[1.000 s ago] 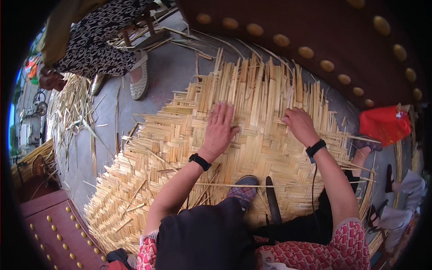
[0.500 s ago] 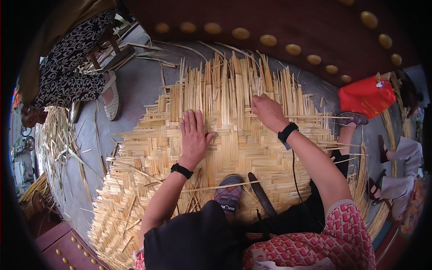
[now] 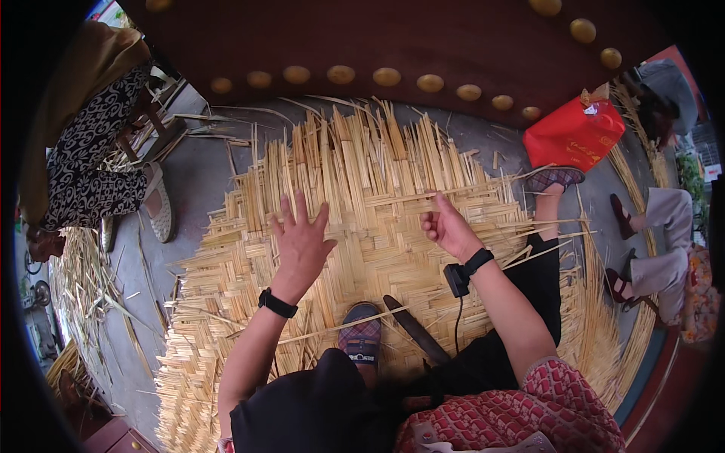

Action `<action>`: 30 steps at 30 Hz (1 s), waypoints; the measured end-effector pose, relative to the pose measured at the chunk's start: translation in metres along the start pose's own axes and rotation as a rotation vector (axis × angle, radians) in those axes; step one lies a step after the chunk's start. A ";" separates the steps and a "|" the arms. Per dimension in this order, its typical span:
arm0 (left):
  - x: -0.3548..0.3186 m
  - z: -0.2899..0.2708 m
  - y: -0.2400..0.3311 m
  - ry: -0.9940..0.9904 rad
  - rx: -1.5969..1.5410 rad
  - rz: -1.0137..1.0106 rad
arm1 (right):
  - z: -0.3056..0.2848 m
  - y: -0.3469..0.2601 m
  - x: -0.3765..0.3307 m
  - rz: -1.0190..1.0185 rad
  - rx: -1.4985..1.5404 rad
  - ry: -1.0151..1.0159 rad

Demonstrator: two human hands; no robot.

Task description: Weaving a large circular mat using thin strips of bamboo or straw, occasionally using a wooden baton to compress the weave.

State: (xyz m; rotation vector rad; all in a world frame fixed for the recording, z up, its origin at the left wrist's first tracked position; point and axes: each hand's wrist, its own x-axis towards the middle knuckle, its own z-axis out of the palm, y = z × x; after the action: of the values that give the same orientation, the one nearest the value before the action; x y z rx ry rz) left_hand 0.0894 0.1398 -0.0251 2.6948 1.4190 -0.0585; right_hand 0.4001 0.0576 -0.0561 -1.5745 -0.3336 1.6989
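Note:
A large mat (image 3: 393, 260) woven from pale split-reed strips spreads before me, its far edge ending in long loose strips (image 3: 340, 147). Over its left-middle part is my left hand (image 3: 302, 240), open with the fingers spread; whether it touches the weave is hard to tell. My right hand (image 3: 455, 230) is to the right of it, index finger stretched out and the other fingers loosely curled, with nothing seen in them. Its fingertip is at a crosswise strip (image 3: 396, 199) that runs out past the mat's right side. My shoe (image 3: 359, 332) rests on the mat beside a dark, flat, blade-like tool (image 3: 415, 330).
A dark red panel with round golden studs (image 3: 387, 76) stands beyond the mat. At the far right is a red bag (image 3: 570, 136). One person in patterned clothing (image 3: 98, 151) is at the left, near loose reed strips (image 3: 83, 279). Another person's light trousers (image 3: 664, 219) show at right.
My left hand has gone from lying flat to spread fingers. My right hand has turned and its index finger has straightened. The crosswise strip now slants upward to the right. The whole view has shifted.

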 end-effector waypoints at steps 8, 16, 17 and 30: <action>0.096 0.051 0.052 0.118 -0.595 0.159 | 0.095 -0.047 -0.011 -0.486 -0.284 -0.169; 0.103 0.055 0.040 -0.148 -1.278 -0.081 | 0.062 -0.041 0.072 -0.589 -1.402 0.203; 0.108 0.055 0.048 -0.049 -0.960 0.054 | 0.065 -0.038 0.083 -0.564 -1.215 0.224; 0.105 0.031 0.027 -0.252 -1.652 -0.285 | 0.057 -0.072 0.079 -0.117 -0.566 -0.097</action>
State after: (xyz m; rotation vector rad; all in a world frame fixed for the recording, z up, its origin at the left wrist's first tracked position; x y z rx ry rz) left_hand 0.1716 0.2073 -0.0625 1.0785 0.9437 0.4909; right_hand 0.3788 0.1768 -0.0550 -1.8194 -1.0068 1.6771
